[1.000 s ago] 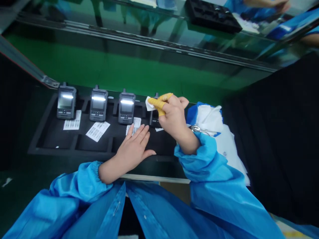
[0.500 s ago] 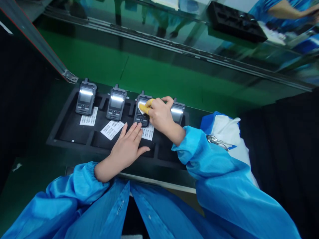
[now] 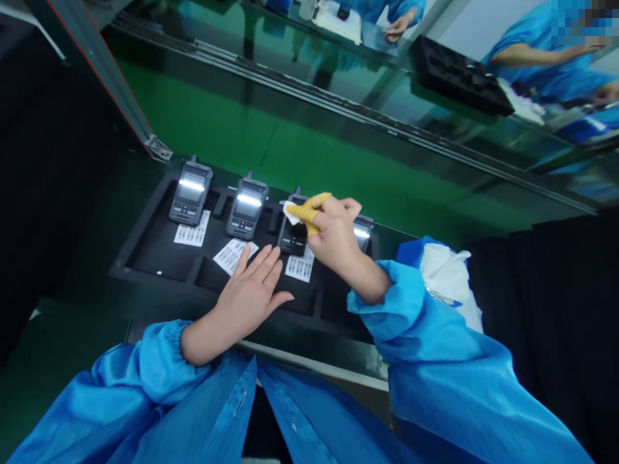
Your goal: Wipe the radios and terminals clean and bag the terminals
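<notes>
Our right hand (image 3: 333,238) pinches a small white wipe (image 3: 290,211) between yellow-cotted fingers (image 3: 309,209), pressed on the third device (image 3: 293,235) at mid-frame. Our left hand (image 3: 254,290) lies flat and open on the black tray (image 3: 145,251), holding nothing. The wipe looks soft and light, so we judge a fingertip pinch suits it. The device seems rigid, perhaps smooth-screened; its sides would be safest to hold. Labels (image 3: 192,233) lie below the devices.
</notes>
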Action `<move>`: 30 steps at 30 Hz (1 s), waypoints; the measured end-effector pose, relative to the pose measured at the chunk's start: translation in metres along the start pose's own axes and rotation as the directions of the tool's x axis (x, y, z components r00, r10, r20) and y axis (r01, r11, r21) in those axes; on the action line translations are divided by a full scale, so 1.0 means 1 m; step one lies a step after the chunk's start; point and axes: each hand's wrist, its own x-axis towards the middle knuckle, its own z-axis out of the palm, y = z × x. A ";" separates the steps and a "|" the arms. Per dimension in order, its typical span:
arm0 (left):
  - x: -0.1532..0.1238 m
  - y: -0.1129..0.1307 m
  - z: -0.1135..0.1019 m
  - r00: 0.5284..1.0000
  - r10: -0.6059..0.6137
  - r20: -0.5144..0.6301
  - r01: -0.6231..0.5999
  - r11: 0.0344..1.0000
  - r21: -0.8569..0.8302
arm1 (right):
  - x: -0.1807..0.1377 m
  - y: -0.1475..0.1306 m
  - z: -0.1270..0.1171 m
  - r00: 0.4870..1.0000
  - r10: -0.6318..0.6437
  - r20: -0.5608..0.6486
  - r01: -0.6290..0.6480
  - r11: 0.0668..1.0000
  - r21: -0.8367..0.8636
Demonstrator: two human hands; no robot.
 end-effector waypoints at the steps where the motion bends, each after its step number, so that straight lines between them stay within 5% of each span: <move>1: -0.003 -0.006 -0.004 1.000 -0.025 -0.010 0.025 1.000 0.007 | 0.011 -0.003 0.002 1.000 0.003 -0.014 -0.003 1.000 -0.004; 8: -0.018 -0.040 -0.014 0.981 -0.190 0.027 0.189 0.981 0.054 | 0.066 -0.024 0.034 0.997 -0.033 0.063 0.039 0.995 -0.093; 18: -0.020 -0.041 -0.007 0.984 -0.176 0.021 0.175 0.984 0.047 | 0.015 -0.039 0.054 0.943 -0.285 0.170 0.310 0.939 -0.150; 25: -0.021 -0.042 -0.007 0.987 -0.162 0.015 0.161 0.986 0.052 | 0.060 -0.035 0.051 0.994 -0.069 0.082 0.083 0.980 -0.182; 30: -0.020 -0.043 -0.008 0.989 -0.150 0.000 0.150 0.987 0.064 | 0.038 -0.040 0.061 0.974 -0.170 0.147 0.192 0.969 -0.154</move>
